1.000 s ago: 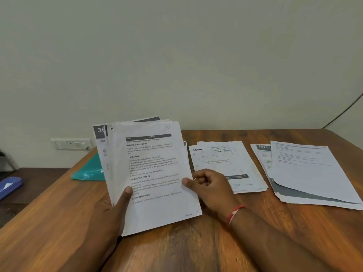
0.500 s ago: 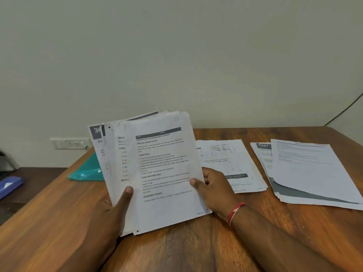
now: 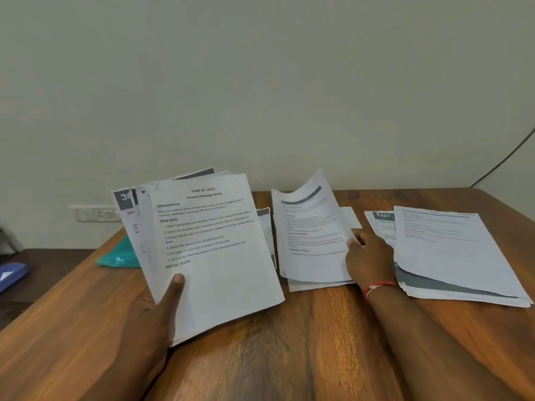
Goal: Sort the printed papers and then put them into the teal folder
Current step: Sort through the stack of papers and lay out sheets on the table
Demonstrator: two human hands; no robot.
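My left hand holds a fanned stack of printed papers upright above the table, thumb on the front sheet headed "Screen Cleaning Check". My right hand pinches the right edge of a single printed sheet that curls over the middle pile on the table. A third pile of papers lies at the right. The teal folder lies on the table behind the held stack, mostly hidden by it.
The wooden table ends at the wall. A wall socket sits at the left. A lower dark side table with a blue object stands at the far left. A black cable runs down the right wall.
My right hand took the front sheet off the held stack and carried it right onto the middle pile. A new front sheet shows in the left hand's stack.
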